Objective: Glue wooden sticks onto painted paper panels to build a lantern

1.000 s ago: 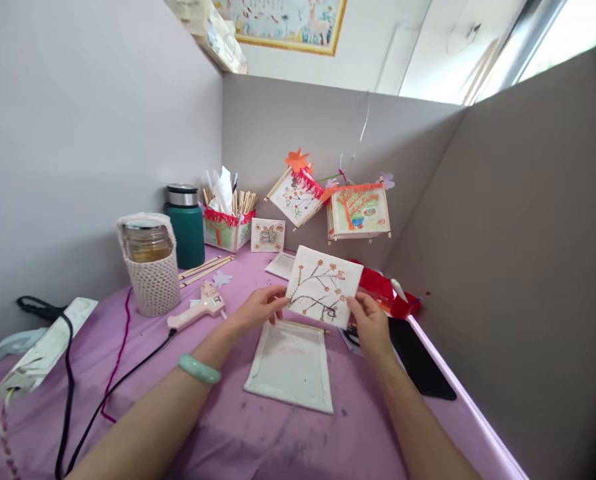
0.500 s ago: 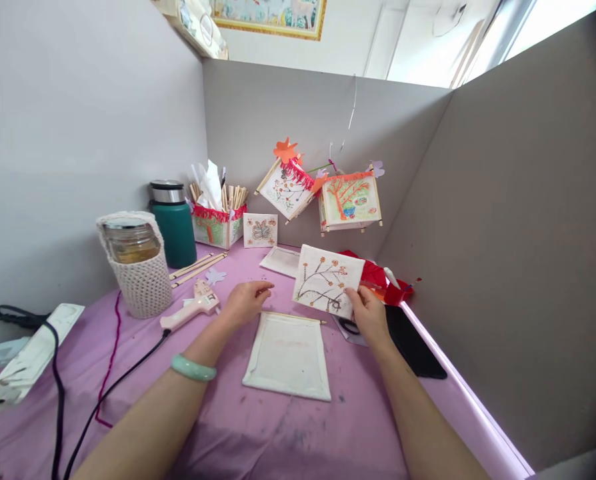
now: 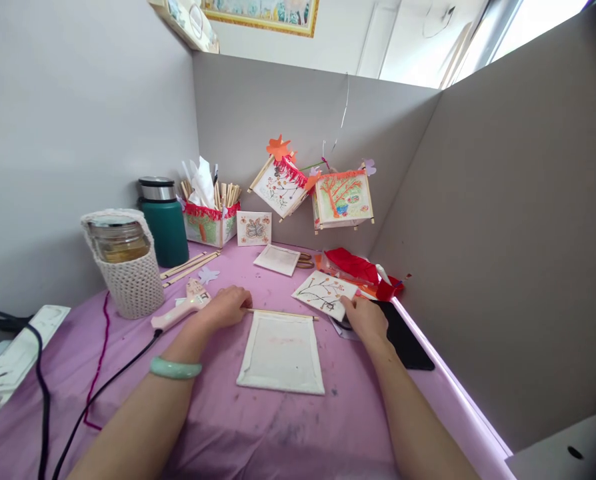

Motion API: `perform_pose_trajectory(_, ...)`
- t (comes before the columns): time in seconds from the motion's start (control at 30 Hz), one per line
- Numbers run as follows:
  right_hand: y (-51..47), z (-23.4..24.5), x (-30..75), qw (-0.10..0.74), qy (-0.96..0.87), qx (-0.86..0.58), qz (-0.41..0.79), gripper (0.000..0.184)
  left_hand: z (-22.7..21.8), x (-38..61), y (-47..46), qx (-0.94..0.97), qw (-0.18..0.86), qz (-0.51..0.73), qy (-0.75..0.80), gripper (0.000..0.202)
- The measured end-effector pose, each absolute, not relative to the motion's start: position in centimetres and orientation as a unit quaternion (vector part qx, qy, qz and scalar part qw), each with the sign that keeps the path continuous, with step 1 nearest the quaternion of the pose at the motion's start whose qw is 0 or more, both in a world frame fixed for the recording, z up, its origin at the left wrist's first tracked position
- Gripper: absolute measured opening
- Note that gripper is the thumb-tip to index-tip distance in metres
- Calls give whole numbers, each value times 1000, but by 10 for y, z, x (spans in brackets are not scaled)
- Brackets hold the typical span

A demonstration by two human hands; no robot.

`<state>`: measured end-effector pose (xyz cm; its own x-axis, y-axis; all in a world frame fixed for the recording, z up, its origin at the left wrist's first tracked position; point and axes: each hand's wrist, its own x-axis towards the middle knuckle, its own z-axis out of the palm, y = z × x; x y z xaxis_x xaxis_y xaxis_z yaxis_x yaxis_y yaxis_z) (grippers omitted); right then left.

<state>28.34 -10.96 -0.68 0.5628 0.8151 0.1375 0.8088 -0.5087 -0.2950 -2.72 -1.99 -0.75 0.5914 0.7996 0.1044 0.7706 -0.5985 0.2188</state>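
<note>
My right hand (image 3: 365,319) pinches the lower right corner of a small white panel (image 3: 324,295) drawn with dark branches and orange blossoms, tilted low over the table. My left hand (image 3: 231,307), a green bangle at its wrist, has its fingers curled down at the left end of a thin wooden stick (image 3: 285,314); the fingertips are partly hidden. That stick lies along the top edge of a plain white framed panel (image 3: 282,353), flat on the table. Left of my left hand rests a pale pink glue gun (image 3: 181,312).
A jar in a knitted cover (image 3: 128,267), a green bottle (image 3: 164,230) and a box of sticks (image 3: 211,223) stand at the left. Decorated panels (image 3: 343,198) hang at the back. Red cloth (image 3: 351,265) and a black tablet-like slab (image 3: 403,337) lie at the right.
My left hand has come down to the stick's left end. My right hand has lowered the drawn panel towards the table, tipping it flatter. The view has shifted slightly.
</note>
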Motion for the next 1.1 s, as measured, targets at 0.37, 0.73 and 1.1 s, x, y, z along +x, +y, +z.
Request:
perform_pose_trajectory(0.37,-115,-17,261,321,-727,-606,21,22,2,-26,-20,761,358,366,398,13)
perform_pose_trajectory(0.73,-109,-28,236,384,-725,-551,155,19,24,-9,-45,555,620,526,177,32)
perform_pose_trajectory(1.1,-112,-32,212,408,-689,-508,319,27,23,13,-56,607,609,487,149,30)
